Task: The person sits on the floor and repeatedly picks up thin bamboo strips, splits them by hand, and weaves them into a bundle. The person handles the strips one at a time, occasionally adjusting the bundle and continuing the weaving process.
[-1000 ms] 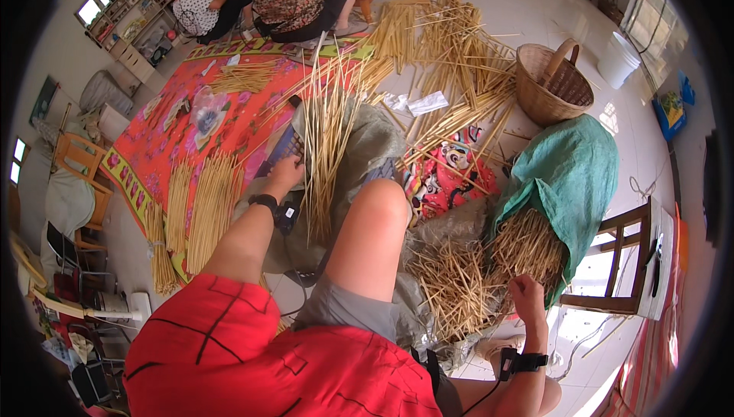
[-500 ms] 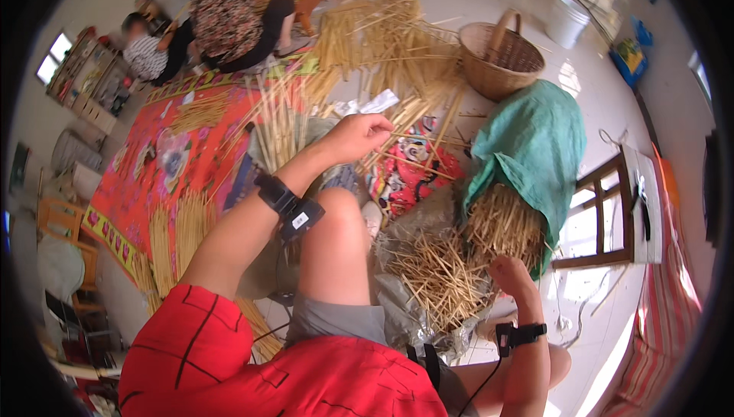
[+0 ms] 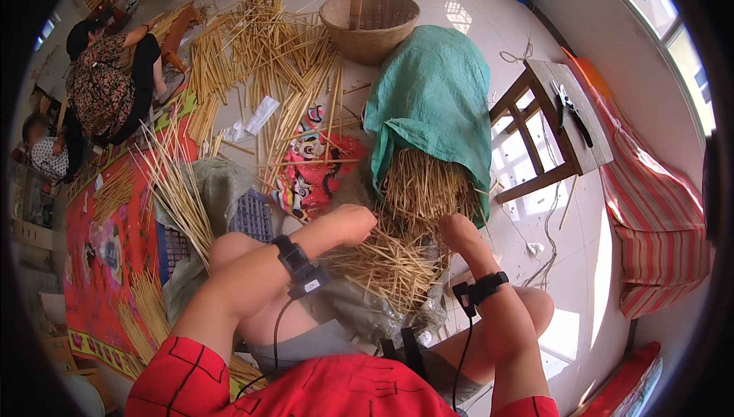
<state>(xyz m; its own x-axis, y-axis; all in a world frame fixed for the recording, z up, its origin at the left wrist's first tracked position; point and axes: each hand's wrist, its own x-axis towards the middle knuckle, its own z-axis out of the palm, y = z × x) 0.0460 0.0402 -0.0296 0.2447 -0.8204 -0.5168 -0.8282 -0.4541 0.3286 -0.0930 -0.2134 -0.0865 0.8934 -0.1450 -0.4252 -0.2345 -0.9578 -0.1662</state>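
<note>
A green woven sack [image 3: 440,92] lies on its side, a thick bundle of dry straw stalks [image 3: 428,184] coming out of its mouth. In front of it, a loose heap of short straw pieces [image 3: 390,268] is spread on a grey plastic sheet [image 3: 355,314]. My left hand [image 3: 355,223] is curled closed over the heap's upper left edge. At the right side of the stalks, my right hand [image 3: 459,233] is a loose fist. The undersides of both hands are hidden, so I cannot make out what is in them.
A wicker basket [image 3: 371,23] stands behind the sack. To the right is a wooden stool [image 3: 577,115] with black-handled pliers [image 3: 572,115] on it. Upright stalks [image 3: 180,195] stand in a blue crate [image 3: 248,214] at left. A person [image 3: 107,88] sits at far left.
My left hand has come down and right from beside the upright stalks to the straw heap. My right hand stays by the stalks. The view has swung to the right.
</note>
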